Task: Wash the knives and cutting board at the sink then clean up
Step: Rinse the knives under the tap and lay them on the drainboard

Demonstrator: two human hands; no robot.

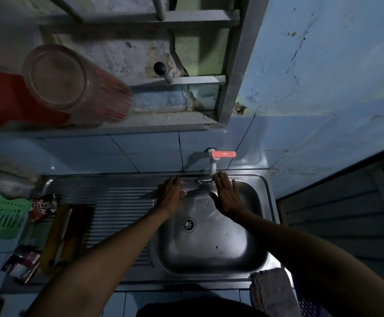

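**Knife rinsed under the tap**

The knife [175, 189] lay across the sink's [211, 248] back left rim, one end reaching toward the tap [213, 162]. The left hand [171, 194] covered its middle, fingers curled over it. The right hand [226, 197] hovered flat beside the stream, fingers straight and together. The cutting board [59, 234] waited on the drainboard. Judged from here, wet fingers could slip along the blade's edge.

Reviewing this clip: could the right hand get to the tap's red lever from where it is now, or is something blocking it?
Probably yes. The right hand is open, fingers straight, in the sink basin just below the tap. Nothing lies between it and the red lever; the left hand holds the knife off to the side.
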